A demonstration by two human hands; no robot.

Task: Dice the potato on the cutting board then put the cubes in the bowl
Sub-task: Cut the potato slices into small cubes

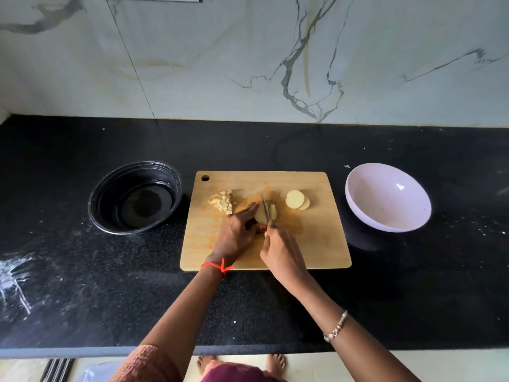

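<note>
A wooden cutting board (303,244) lies on the black counter. At its middle my left hand (237,235) holds down a potato piece (261,215), with fingertips beside the blade. My right hand (281,252) grips a knife (265,206) whose blade stands in that piece; thin strips (273,210) lie just right of the blade. A pile of potato cubes (224,202) sits on the board's left part. Two round slices (297,199) lie on its right part. An empty pale bowl (385,198) stands right of the board.
A black bowl (135,198) holding some water stands left of the board. A marble wall rises behind the counter. White specks and wet smears mark the counter at the far left (13,282). The counter's front edge runs near my body.
</note>
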